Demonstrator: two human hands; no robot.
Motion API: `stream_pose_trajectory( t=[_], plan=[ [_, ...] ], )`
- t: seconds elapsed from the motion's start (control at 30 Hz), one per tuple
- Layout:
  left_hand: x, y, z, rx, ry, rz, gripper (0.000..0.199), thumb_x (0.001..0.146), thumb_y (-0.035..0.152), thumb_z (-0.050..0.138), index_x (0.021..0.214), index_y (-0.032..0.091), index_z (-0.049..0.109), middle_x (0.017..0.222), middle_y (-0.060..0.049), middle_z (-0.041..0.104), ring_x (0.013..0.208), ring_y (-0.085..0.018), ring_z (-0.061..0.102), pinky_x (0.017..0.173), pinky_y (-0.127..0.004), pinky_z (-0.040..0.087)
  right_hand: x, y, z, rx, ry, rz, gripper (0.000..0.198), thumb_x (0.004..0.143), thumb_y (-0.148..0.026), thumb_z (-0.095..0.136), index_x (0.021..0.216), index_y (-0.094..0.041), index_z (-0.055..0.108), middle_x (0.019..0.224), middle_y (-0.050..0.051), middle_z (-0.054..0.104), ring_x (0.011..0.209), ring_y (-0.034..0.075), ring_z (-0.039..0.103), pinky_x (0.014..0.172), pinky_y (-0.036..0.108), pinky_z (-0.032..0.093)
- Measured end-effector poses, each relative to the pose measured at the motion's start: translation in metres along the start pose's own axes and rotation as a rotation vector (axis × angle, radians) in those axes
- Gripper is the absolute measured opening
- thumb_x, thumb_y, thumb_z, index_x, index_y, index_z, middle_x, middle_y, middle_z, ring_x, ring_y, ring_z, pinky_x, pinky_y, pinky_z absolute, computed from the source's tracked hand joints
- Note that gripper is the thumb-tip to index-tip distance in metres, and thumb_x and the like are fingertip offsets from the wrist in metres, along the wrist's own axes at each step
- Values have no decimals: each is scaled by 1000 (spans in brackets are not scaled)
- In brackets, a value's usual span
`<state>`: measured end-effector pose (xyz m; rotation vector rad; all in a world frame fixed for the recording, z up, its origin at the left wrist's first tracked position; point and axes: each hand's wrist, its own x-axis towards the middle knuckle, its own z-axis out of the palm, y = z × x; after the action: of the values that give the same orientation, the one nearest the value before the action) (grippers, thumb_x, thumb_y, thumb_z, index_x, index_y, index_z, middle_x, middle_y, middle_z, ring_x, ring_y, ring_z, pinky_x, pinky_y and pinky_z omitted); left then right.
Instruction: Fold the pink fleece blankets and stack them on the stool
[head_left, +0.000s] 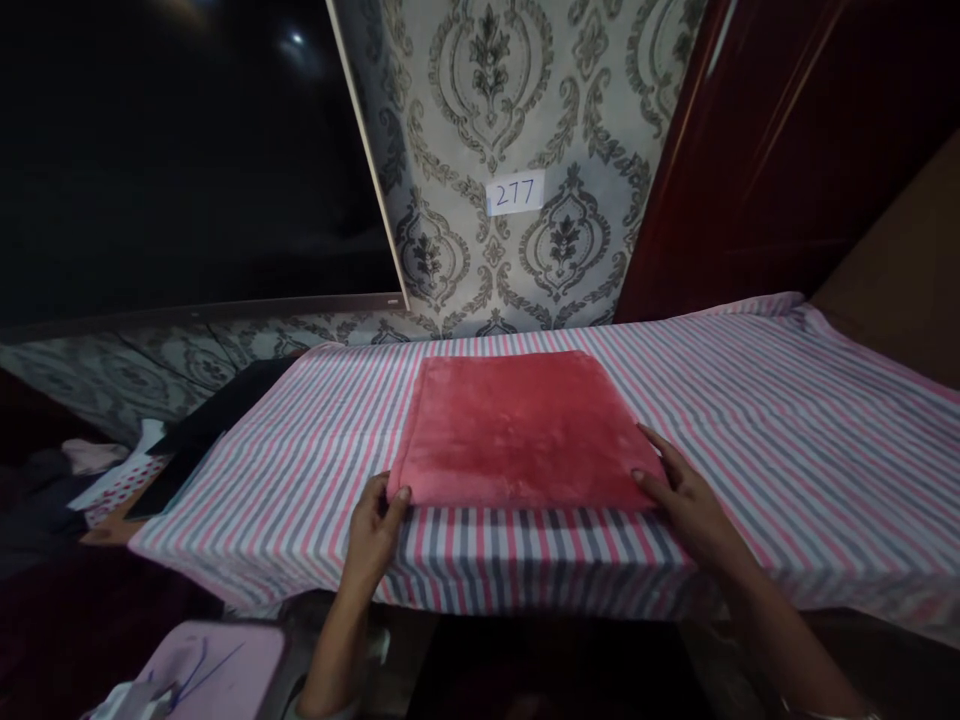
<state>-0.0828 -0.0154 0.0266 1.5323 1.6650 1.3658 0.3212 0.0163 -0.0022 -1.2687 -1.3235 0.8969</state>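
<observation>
A flat red plush cushion cover [517, 430], roughly square with a seam along its left side, lies on the striped cloth. Its near edge reaches the front of the table. My left hand [375, 525] grips the near left corner, thumb on top and the other fingers mostly hidden at the side. At the near right corner, my right hand [682, 495] holds the cover with its thumb on the plush and its fingers along the right edge. Lighter and darker patches show in the pile.
A pink, grey and white striped cloth [787, 440] covers the table. Behind stand a patterned wall with a "277" label [514, 192], a large dark screen [187, 160] and a dark red panel [750, 150]. A pink stool-like surface [225, 665] sits low left.
</observation>
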Motion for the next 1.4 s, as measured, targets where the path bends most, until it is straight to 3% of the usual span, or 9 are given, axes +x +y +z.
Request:
stream_pose_trajectory(
  t=[0.1, 0.2, 0.3, 0.4, 0.53, 0.63, 0.8, 1.13, 1.4],
  plan=[
    [1, -5, -1, 10, -20, -32, 47, 80, 61, 58, 99, 18, 63, 90, -6, 68, 86, -24, 62, 80, -35, 49, -8, 5, -1, -125, 71, -91, 70, 91, -54, 55, 152, -26, 34, 130, 11, 61, 112, 25, 63, 95, 41, 54],
    [-1, -11, -1, 41, 0, 13, 53, 81, 59, 59, 113, 18, 57, 102, -8, 66, 94, -25, 63, 84, -38, 51, -20, 9, -2, -380, 114, -356, 66, 92, -51, 55, 151, -29, 36, 143, 11, 49, 130, 29, 50, 108, 47, 44],
    [-2, -15, 1, 184, 39, 185, 74, 79, 52, 66, 139, 18, 40, 136, -17, 51, 118, -30, 57, 94, -43, 51, -29, 10, -2, -647, 24, -501, 72, 91, -45, 58, 155, -32, 27, 152, 11, 37, 140, 33, 37, 108, 51, 42],
    [-3, -15, 5, 420, 1, 416, 78, 82, 37, 65, 149, 21, 29, 154, -18, 29, 139, -34, 38, 106, -51, 43, -29, 7, 0, -798, -20, -511, 74, 93, -29, 52, 158, -33, 17, 145, 13, 43, 128, 33, 48, 100, 51, 48],
    [1, -14, 6, 636, -45, 493, 64, 85, 22, 56, 147, 24, 37, 146, -17, 38, 132, -35, 47, 101, -52, 49, -19, 3, 1, -892, -27, -509, 85, 86, -17, 48, 159, -30, 8, 121, 12, 59, 101, 32, 58, 88, 50, 52],
    [9, -15, 3, 707, -75, 496, 59, 81, 15, 53, 139, 23, 46, 132, -14, 50, 110, -30, 62, 88, -45, 55, -12, 3, -2, -926, -12, -545, 86, 83, -10, 45, 159, -30, 11, 117, 11, 60, 99, 30, 58, 86, 47, 53],
    [22, -16, -4, 660, -82, 609, 46, 77, 10, 48, 121, 19, 54, 106, -9, 59, 95, -25, 63, 82, -38, 55, -7, 6, -13, -932, -12, -632, 80, 81, -5, 43, 155, -30, 28, 116, 9, 61, 96, 27, 57, 85, 42, 54],
    [12, -13, -2, 518, -88, 464, 51, 79, 13, 47, 129, 21, 51, 109, -9, 61, 100, -25, 63, 85, -40, 54, -7, 20, -18, -837, -24, -612, 76, 83, -10, 43, 154, -34, 28, 124, 8, 60, 101, 26, 62, 84, 40, 56],
    [8, -20, 5, 207, 94, 241, 71, 71, 29, 61, 139, 18, 43, 138, -15, 52, 129, -32, 50, 107, -50, 41, -3, 22, -16, -787, -7, -517, 67, 84, -18, 46, 149, -33, 41, 122, 8, 64, 98, 24, 68, 76, 34, 58]
  ],
)
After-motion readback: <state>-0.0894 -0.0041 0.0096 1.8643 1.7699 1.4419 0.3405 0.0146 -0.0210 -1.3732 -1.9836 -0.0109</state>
